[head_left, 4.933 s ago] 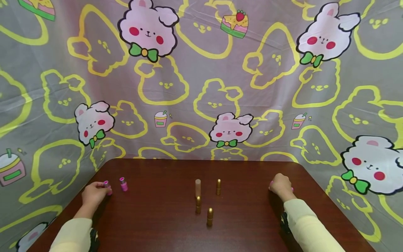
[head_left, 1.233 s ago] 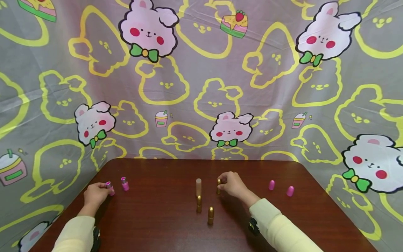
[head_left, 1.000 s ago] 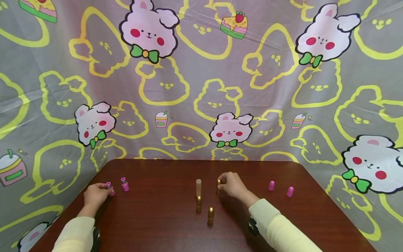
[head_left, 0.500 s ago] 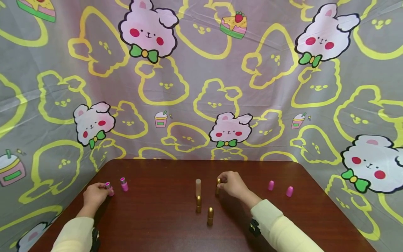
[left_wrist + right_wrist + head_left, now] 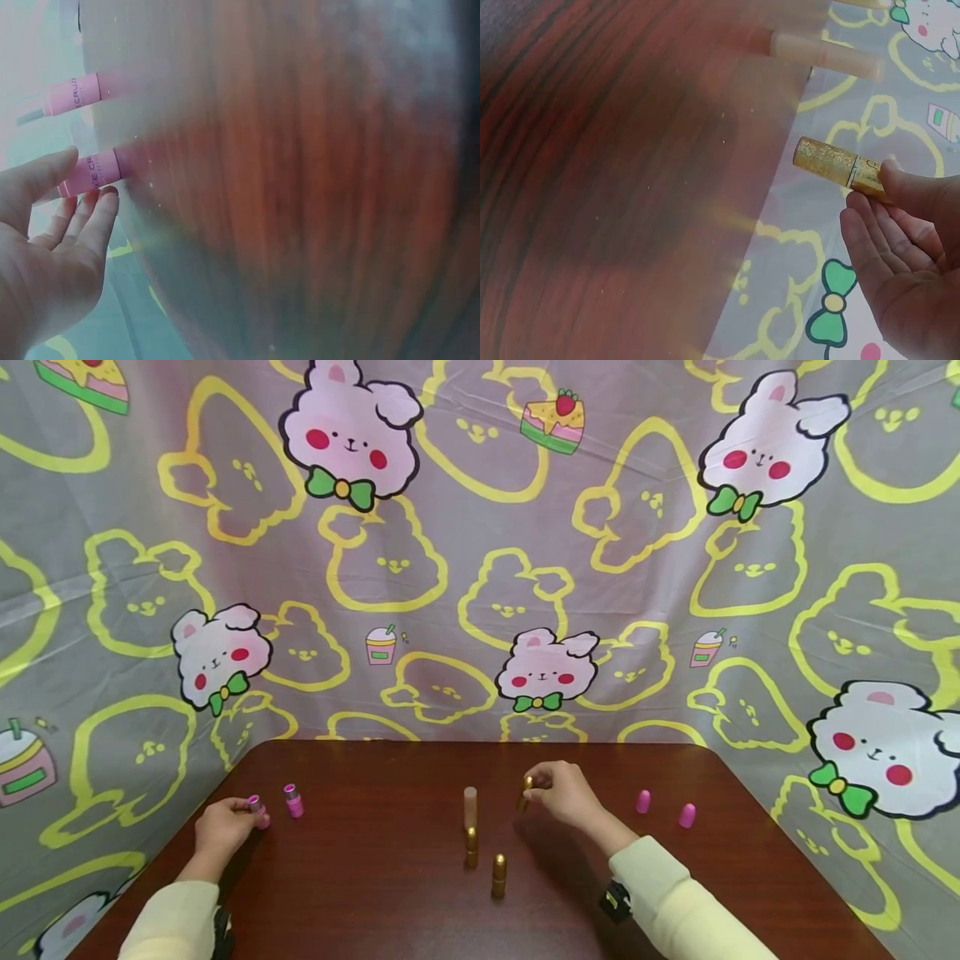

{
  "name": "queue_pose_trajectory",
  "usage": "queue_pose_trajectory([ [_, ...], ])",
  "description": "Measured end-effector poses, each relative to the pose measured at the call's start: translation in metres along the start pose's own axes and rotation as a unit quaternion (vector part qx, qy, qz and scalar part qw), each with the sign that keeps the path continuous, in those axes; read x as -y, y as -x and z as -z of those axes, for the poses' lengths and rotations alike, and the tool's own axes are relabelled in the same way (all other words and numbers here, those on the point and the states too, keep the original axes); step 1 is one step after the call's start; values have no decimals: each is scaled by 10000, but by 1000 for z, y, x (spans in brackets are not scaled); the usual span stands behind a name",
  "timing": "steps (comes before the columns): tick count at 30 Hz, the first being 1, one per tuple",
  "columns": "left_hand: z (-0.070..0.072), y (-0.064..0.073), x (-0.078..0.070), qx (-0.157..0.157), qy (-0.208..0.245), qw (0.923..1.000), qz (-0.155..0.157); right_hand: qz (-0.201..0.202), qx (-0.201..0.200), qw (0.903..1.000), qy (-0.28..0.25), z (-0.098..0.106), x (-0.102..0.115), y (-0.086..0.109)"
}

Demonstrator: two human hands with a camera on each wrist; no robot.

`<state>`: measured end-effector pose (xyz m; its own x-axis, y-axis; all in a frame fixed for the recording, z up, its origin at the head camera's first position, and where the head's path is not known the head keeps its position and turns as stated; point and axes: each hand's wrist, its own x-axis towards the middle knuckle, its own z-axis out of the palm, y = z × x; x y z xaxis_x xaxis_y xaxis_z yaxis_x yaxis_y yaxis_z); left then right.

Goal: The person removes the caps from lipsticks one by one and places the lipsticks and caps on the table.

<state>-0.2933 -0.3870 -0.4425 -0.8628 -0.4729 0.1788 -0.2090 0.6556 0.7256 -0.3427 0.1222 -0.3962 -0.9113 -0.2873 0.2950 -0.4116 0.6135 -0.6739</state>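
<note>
At the left of the table, my left hand (image 5: 225, 828) pinches a pink lipstick (image 5: 97, 169) between thumb and fingers; it stands upright with its cap off. A second uncapped pink lipstick (image 5: 293, 802) stands just beyond it. Right of the middle, my right hand (image 5: 567, 793) grips the top of a gold lipstick (image 5: 825, 159) with thumb and fingertips. This tube is slightly tilted, and its lower end hangs above the table in the right wrist view. Two more gold lipsticks, one in front (image 5: 498, 877) and one behind (image 5: 472, 847), stand upright near the centre.
A beige tube (image 5: 470, 807) stands behind the gold lipsticks. Two rounded pink caps, a farther one (image 5: 643, 802) and a nearer one (image 5: 687, 816), stand at the right of the brown table (image 5: 390, 893). A patterned cloth (image 5: 450, 535) hangs around the table's back and sides.
My right hand has left the pink caps at the right, taken hold of the gold lipstick and, in the last half second, raised it a little. The left hand keeps its pinch.
</note>
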Motion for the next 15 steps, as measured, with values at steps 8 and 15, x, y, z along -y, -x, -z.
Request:
queue_pose_trajectory([
  [8, 2, 0, 1, 44, 257, 9995, 186, 7, -240, 9996, -137, 13, 2, 1],
  [15, 9, 2, -4, 11, 311, 9995, -57, 16, -415, 9989, -204, 25, 9, 2],
])
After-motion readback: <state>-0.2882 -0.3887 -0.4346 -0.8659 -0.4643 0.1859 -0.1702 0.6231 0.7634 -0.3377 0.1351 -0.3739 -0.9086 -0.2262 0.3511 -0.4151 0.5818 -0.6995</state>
